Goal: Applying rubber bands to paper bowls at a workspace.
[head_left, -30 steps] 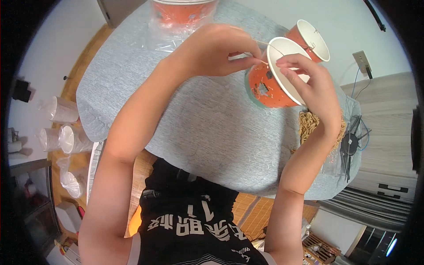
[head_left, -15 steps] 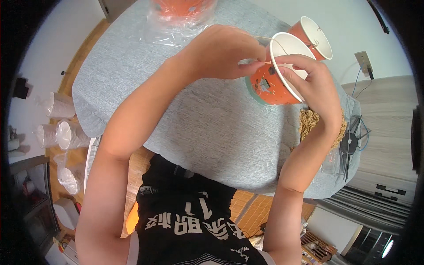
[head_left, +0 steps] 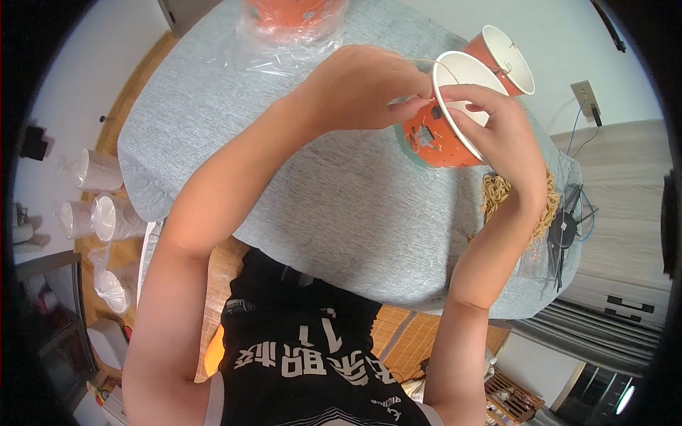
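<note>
An orange paper bucket (head_left: pixel 442 144) with a white inside and a green lower edge is tilted on the cloth-covered table, its mouth towards the right. My left hand (head_left: pixel 369 89) is closed at its outer left side, thumb and fingers pinching a thin tan cord (head_left: pixel 419 59) by a hole near the rim. The cord loops over the rim into the bucket. At the near right of the mouth, my right hand (head_left: pixel 506 135) grips the rim, fingertips reaching inside. Whether those fingertips also hold the cord's end cannot be made out.
Behind stands another orange bucket (head_left: pixel 489 53) with a cord on it. Plastic-wrapped orange buckets (head_left: pixel 295 15) sit at the far left of the table (head_left: pixel 320 206). A bundle of tan cords (head_left: pixel 495 195) lies under my right forearm. Bagged white paper cups (head_left: pixel 117 216) stand left, below the table.
My left hand has shifted slightly nearer the bucket's rim, and its fingers have moved a little. The right hand's fingertips have shifted slightly inside the rim. The bucket stays nearly in place.
</note>
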Demonstrator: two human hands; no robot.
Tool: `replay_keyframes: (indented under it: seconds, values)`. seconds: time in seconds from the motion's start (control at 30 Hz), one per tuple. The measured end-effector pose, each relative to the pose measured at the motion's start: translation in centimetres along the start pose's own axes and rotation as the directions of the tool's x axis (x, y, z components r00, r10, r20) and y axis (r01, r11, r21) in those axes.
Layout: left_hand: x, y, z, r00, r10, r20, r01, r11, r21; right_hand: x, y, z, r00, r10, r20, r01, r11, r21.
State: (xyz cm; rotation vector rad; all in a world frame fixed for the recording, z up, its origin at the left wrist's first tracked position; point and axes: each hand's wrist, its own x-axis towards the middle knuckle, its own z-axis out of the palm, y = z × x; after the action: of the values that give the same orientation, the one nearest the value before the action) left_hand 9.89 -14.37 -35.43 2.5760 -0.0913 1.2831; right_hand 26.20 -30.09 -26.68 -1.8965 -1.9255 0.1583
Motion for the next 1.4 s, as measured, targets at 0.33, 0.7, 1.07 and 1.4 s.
replay_keyframes:
  seconds: [0.33, 0.7, 1.07, 1.4]
  values:
    - [0.0, 0.5, 0.3, 0.996, -0.093, 0.012, 0.094, 0.995, -0.036, 0.5, -0.1, 0.3, 0.997, -0.056, -0.047, 0.055, 0.998, -0.031]
    - [0.4, 2.0, 0.6, 0.988, -0.149, 0.038, 0.154, 0.958, -0.242, -1.8, -7.5, 2.6, 0.923, 0.125, -0.364, -0.270, 0.885, -0.379]
    - [0.4, 2.0, 0.3, 0.912, -0.390, 0.126, 0.408, 0.834, -0.371, -2.2, -3.2, 8.1, 0.779, 0.001, -0.628, -0.191, 0.953, -0.236]
    - [1.2, 2.1, 1.0, 0.829, -0.517, 0.213, 0.556, 0.723, -0.409, -2.3, -0.8, 10.0, 0.749, 0.019, -0.662, -0.149, 0.979, -0.141]
